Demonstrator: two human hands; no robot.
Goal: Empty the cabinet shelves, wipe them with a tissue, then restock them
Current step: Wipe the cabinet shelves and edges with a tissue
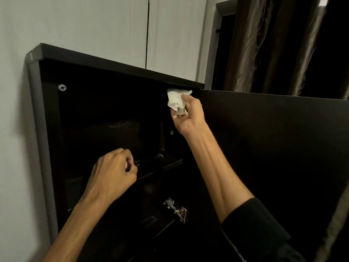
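While the right hand (188, 114) pinches one crumpled tissue (177, 100) inside the cabinet (113, 67), the left hand (113, 171) hangs curled, holding nothing.

Dark cabinet (105, 72) fills centre of frame, mounted vs pale wall, tilted in view, grey edge strip down left side. Door (273, 138) swung open to the right, inner face dark & plain; metal hinge (176, 209) at lower centre. Inside nearly black: one shelf (160, 164) across mid-frame, bare where visible. White tissue (177, 102), crumpled into a wad, sits at upper centre just under the cabinet's top panel, near the right inner wall, held in right hand (188, 118).
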